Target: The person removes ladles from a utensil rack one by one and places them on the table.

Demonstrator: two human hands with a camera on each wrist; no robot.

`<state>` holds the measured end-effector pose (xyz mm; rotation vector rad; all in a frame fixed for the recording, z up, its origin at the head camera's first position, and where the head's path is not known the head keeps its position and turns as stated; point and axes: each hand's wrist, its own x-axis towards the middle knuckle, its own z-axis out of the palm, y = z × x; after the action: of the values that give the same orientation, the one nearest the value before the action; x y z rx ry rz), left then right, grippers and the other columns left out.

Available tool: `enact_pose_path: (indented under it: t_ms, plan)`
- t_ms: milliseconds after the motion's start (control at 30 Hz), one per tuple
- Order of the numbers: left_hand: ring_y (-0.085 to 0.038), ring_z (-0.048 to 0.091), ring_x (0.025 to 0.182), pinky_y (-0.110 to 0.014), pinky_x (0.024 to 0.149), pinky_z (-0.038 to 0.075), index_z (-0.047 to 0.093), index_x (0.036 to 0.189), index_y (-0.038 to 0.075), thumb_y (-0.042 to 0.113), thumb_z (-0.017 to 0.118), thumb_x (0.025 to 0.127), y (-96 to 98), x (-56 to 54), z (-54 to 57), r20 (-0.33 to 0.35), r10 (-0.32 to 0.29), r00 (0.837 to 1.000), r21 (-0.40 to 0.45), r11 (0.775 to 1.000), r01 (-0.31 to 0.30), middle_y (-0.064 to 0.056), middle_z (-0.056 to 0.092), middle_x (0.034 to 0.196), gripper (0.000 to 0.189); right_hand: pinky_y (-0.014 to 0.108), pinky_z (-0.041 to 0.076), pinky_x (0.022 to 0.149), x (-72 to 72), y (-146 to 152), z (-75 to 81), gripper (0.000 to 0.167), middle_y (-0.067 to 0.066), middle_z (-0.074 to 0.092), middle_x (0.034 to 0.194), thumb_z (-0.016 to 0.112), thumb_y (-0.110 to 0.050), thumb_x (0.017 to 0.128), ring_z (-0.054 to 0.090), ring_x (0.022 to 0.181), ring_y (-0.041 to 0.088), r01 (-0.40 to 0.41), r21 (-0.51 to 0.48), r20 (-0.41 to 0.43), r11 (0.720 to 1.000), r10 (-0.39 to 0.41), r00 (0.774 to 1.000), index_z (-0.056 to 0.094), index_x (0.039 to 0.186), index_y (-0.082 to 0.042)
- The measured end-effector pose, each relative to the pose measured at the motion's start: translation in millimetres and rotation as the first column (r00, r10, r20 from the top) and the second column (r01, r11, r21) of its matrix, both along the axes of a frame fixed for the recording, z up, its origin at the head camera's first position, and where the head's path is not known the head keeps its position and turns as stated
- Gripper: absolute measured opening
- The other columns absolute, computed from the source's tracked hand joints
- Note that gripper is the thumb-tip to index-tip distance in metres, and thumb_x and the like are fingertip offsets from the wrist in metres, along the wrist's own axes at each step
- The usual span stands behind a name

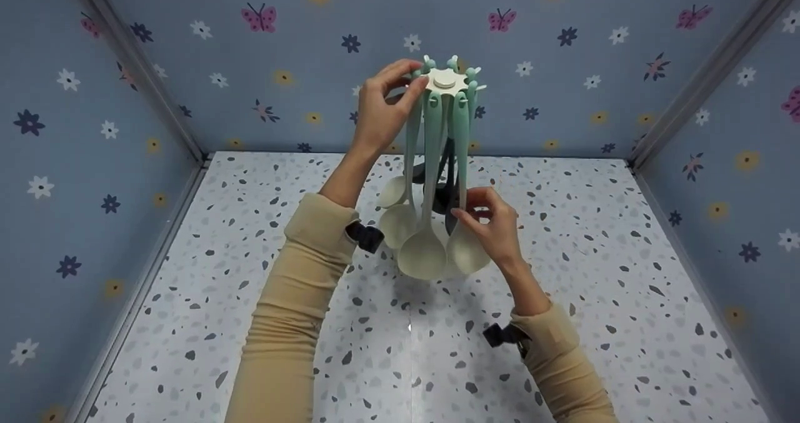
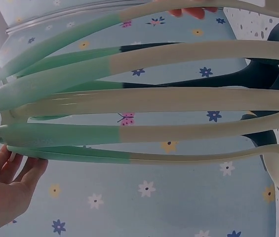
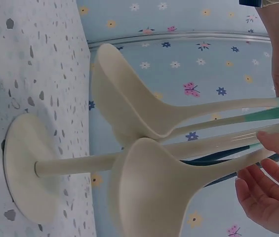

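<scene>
A cream rotating utensil stand with a notched top (image 1: 445, 80) holds several hanging kitchen utensils with mint-green handles. My left hand (image 1: 389, 101) pinches the edge of that top, beside the handle ends; the left wrist view shows its fingers near the hooks. Lower down, my right hand (image 1: 497, 226) pinches the cream shaft of the right-hand ladle (image 1: 469, 252), just above its bowl. This ladle (image 3: 151, 192) hangs with its handle end at the stand's top. Next to it is the front ladle (image 1: 423, 257). The right wrist view shows the stand's round base (image 3: 28, 197) and post (image 3: 80, 165).
Cream spoon-like heads (image 1: 394, 192) hang on the left side, and dark utensils (image 1: 444, 198) hang behind. The stand rests on a speckled white tabletop (image 1: 587, 273). Blue flower-patterned panels (image 1: 562, 98) rise behind and on both sides.
</scene>
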<state>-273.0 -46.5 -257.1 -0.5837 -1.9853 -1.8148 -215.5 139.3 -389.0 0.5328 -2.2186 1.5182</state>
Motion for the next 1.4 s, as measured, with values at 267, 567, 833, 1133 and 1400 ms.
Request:
enact_pose_path:
  t_ms: [267,567,833,1133,1400]
  plan:
    - [-0.021,0.054,0.097,-0.024,0.082,0.045,0.058,0.107,-0.010,0.005,0.057,0.086,0.3,-1.5,0.9,0.027,-0.011,1.000,0.026,1.000,0.011,-0.017,0.053,0.116,0.026,0.033,0.049,0.071,-1.7,1.6,-14.7,0.020,0.019,0.061,0.090,0.064,0.003,0.078,0.060,0.081,0.027,0.002,-0.018,-0.017,1.000,-0.002,1.000,0.056,0.096,0.010]
    - [-0.019,0.055,0.098,-0.024,0.082,0.044,0.058,0.107,-0.010,0.006,0.058,0.085,-0.1,-2.2,-2.5,0.023,-0.005,1.000,0.042,0.999,0.004,-0.015,0.054,0.115,0.027,0.034,0.049,0.072,-1.3,0.4,-22.3,0.017,0.019,0.062,0.089,0.062,0.005,0.079,0.061,0.080,0.028,0.008,-0.040,-0.022,0.999,-0.009,1.000,0.057,0.094,0.010]
    - [-0.020,0.054,0.097,-0.026,0.082,0.045,0.057,0.107,-0.011,0.005,0.057,0.086,-0.5,-1.5,-3.1,-0.003,-0.015,1.000,0.048,0.999,0.015,-0.018,0.053,0.117,0.027,0.028,0.050,0.066,-4.6,-1.6,-25.8,0.011,0.019,0.063,0.083,0.060,0.007,0.079,0.062,0.075,0.028,0.010,-0.024,-0.112,1.000,-0.013,0.994,0.058,0.090,0.010]
    - [-0.020,0.055,0.096,-0.026,0.082,0.045,0.058,0.107,-0.010,0.005,0.057,0.086,-0.1,-2.2,-3.6,-0.006,0.003,1.000,0.054,0.999,-0.002,-0.019,0.055,0.113,0.027,0.025,0.050,0.062,-3.0,-2.8,-27.0,0.010,0.018,0.063,0.080,0.061,0.008,0.078,0.062,0.073,0.026,0.048,-0.009,-0.174,0.999,-0.049,0.984,0.059,0.088,0.009]
    - [-0.020,0.055,0.096,-0.025,0.082,0.045,0.058,0.108,-0.010,0.005,0.057,0.085,0.9,-2.9,-2.8,0.008,-0.008,1.000,0.062,0.998,0.007,-0.019,0.055,0.112,0.027,0.025,0.050,0.062,0.2,-1.7,-23.6,0.010,0.017,0.063,0.079,0.062,0.008,0.077,0.061,0.071,0.026,0.065,-0.006,-0.210,0.998,-0.064,0.976,0.060,0.087,0.009]
